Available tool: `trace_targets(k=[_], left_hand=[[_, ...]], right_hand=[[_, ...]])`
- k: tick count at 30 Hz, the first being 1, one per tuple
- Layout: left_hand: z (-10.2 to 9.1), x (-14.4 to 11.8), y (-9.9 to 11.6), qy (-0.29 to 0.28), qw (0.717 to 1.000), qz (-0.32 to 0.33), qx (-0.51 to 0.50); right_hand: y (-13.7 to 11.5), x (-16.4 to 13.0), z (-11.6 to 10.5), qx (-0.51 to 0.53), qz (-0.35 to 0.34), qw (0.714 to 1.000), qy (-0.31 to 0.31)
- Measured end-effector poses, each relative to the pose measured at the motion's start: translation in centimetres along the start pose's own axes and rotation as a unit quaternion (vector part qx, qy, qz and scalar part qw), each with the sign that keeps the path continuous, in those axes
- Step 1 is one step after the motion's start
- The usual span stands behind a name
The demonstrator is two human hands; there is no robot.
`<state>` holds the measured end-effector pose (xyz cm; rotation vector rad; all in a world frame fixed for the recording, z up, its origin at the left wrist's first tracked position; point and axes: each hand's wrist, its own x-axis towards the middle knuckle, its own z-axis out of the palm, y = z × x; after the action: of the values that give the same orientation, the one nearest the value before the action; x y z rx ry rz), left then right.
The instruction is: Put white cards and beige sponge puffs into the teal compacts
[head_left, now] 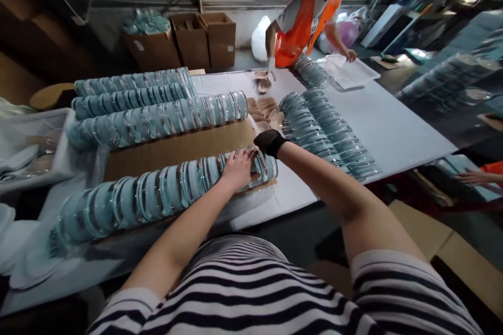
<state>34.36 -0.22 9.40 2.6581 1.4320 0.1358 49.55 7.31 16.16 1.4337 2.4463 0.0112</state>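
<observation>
A long row of round, clear, glass-like pieces [157, 196] lies on edge in front of me, with pale blue layers between them. My left hand [239, 168] is bare and curls its fingers over the row's right end, thumb lower down on the rim. Just beyond that end is my right hand [269, 142], in a black glove, its fingers drawn together; what they hold, if anything, is hidden. Near the glove lies a heap of tan oval pieces [267, 110]. Under the row is a brown cardboard sheet [184, 149].
Similar rows [165, 118] lie beyond the cardboard, and more rows [326, 131] to the right. A white crate [63, 141] stands left. Across the white table [393, 115], a person in an orange vest [293, 36] works near a white tray [349, 72]. Cardboard boxes [190, 44] stand behind.
</observation>
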Motion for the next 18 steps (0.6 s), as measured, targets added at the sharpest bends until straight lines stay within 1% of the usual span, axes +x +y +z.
trace_targets(k=[3,5,7,9,11,13,15,18], left_hand=[[-0.2,0.2,0.0,-0.002,1.0,-0.009,-0.02],[-0.4,0.3,0.0,-0.005,0.999,-0.012,-0.03],[-0.6,0.4,-0.1,-0.011,0.999,-0.012,-0.033],[-0.7,0.4,-0.2,-0.016,0.999,-0.01,-0.029],[-0.7,0.3,-0.2,-0.015,1.0,-0.007,-0.021],[-0.6,0.2,-0.3,-0.009,1.0,-0.006,-0.014],[-0.5,0.2,-0.3,-0.003,1.0,-0.005,-0.008],[-0.4,0.0,-0.3,-0.004,1.0,-0.003,-0.001]], right_hand=[[-0.4,-4.0,2.3,0.01,-0.007,1.0,-0.024],[-1.0,-7.1,4.0,0.025,0.007,0.999,-0.042],[-1.4,-9.5,5.1,0.052,0.06,0.996,-0.049],[-1.2,-10.6,5.1,0.082,0.118,0.989,-0.02],[-0.7,-10.1,4.2,0.096,0.148,0.984,0.027],[0.1,-8.3,2.9,0.083,0.137,0.986,0.047],[0.7,-5.8,1.6,0.06,0.12,0.991,0.026],[0.8,-1.7,0.4,0.036,0.093,0.995,-0.029]])
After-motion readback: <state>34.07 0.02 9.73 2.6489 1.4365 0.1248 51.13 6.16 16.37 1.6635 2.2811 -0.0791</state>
